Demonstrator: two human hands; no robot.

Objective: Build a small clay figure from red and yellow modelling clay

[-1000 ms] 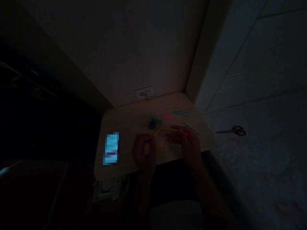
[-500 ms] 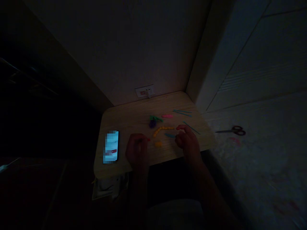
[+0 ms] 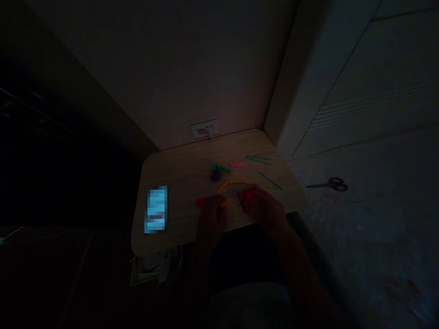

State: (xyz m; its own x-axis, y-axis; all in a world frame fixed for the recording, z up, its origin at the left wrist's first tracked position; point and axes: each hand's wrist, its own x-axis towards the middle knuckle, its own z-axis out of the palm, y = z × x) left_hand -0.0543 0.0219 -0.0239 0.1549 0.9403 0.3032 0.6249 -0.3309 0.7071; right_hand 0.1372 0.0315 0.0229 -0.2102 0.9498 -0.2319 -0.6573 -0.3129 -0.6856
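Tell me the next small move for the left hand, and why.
Perhaps lift the left hand slightly: it partly covers the red clay-like piece and the orange-yellow lump, and in this dim view I can't tell which it grips.

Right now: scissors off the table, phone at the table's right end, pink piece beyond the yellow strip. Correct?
Not quite: the head view shows the phone at the table's left end. The rest stands: the scissors are off the table, and the pink piece lies beyond the yellow strip.
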